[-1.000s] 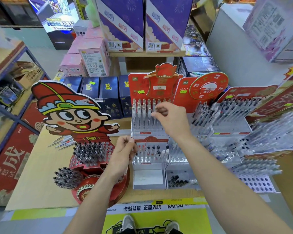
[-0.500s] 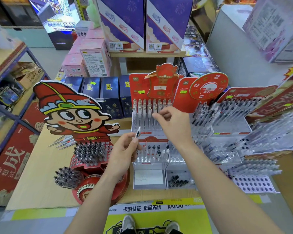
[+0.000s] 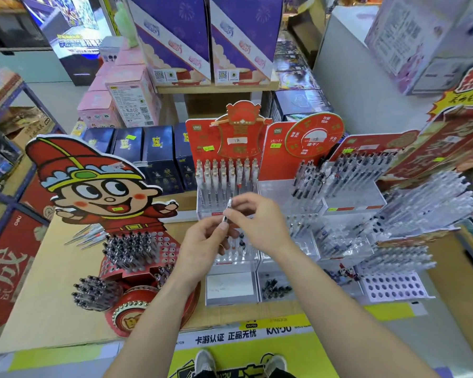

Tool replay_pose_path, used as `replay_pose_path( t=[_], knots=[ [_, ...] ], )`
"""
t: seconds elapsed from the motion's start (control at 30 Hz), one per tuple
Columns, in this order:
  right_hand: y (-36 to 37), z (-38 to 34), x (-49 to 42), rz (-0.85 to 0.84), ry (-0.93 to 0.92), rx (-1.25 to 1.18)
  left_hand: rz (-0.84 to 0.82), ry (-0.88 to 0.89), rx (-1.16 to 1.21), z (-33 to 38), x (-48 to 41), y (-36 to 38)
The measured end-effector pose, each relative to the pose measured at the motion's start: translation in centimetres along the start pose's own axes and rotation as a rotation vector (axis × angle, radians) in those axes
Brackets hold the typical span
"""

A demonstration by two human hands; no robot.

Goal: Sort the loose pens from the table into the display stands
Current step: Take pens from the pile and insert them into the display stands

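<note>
Right now, holding one pen nearly upright at the centre of the view, top tipped slightly toward 1 o'clock, just in front of the white-pen stand at 12 o'clock. Pinching the lower barrel with the left hand, fingers curled narrow round it. Pinching the upper end with the right hand, fingers equally narrow (cannot tell whether checking the cap or simply passing it across).

Judging from that, midway through one round of sorting: pen lifted and being inspected or handed over, not yet slotted. Lying on the bench at 9 o'clock, behind the cartoon stand and well apart from both hands, a small fan of loose pens, so probably plenty left to do.

Next, most likely: matching the pen to its kind (too small here to tell which), releasing with one hand, then lowering it straight into a free hole. Open holes visible on the cartoon stand at 8 o'clock and on the white tray at 4 o'clock. Calls for a vertical entry, without knocking the crowded clear stands at 3 o'clock.
</note>
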State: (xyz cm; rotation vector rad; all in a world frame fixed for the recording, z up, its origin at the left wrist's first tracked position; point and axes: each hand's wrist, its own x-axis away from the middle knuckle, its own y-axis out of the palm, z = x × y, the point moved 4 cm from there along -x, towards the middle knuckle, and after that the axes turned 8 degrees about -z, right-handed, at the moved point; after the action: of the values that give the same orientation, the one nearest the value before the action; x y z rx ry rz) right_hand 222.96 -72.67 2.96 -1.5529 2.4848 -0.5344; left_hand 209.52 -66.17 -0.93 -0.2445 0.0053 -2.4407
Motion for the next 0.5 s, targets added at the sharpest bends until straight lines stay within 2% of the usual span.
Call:
replay_pose_path(
  t=[0.2, 0.3, 0.4, 0.5],
  knots=[
    [-0.2, -0.9, 0.5, 0.002, -0.021, -0.042, -0.015, 0.021, -0.018, 0.6, 0.5, -0.1],
    [0.1, -1.5, 0.5, 0.019, -0.070, -0.075, 0.059, -0.009, -0.095, 0.7, 1.7, -1.9],
    [0.6, -2.2, 0.2, -0.010, -0.112, -0.038, 0.125, -0.030, -0.275, 0.2, 3.5, -4.7],
    [0.4, -2.6, 0.5, -0.035, -0.145, 0.000, 0.084, -0.091, -0.475, -0.4, 5.3, -5.1]
  ],
)
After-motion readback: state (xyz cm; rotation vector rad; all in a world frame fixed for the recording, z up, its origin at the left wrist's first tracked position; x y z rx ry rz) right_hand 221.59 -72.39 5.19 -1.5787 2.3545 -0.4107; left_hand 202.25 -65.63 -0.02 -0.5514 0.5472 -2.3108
